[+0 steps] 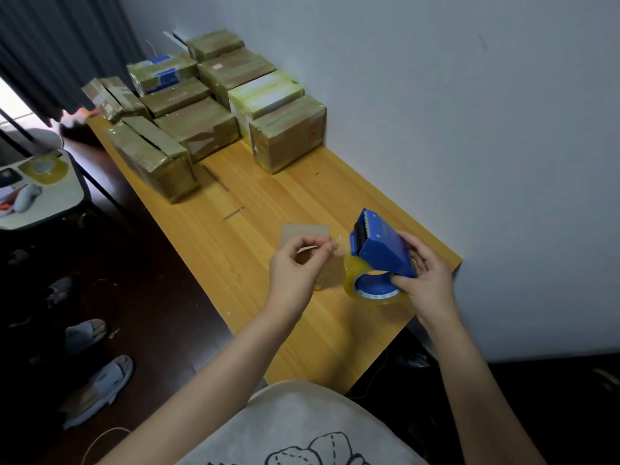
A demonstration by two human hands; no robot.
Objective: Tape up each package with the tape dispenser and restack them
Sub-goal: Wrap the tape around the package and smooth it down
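My right hand (pixel 424 275) grips a blue tape dispenser (pixel 380 248) with a roll of clear yellowish tape (pixel 352 280), held just above the near right part of the wooden table (pixel 268 203). My left hand (pixel 297 268) pinches the loose clear tape end (pixel 337 242) pulled out from the dispenser's toothed blade. Under my left hand lies a small flat cardboard package (pixel 303 231), partly hidden by the fingers. Several taped brown packages (pixel 288 135) stand in rows at the far end of the table.
A white wall runs along the table's right side. To the left, a small side table (pixel 40 193) holds another tape roll (pixel 43 169) and other items. Slippers (pixel 97 387) lie on the dark floor at lower left. A dark curtain hangs at the far left.
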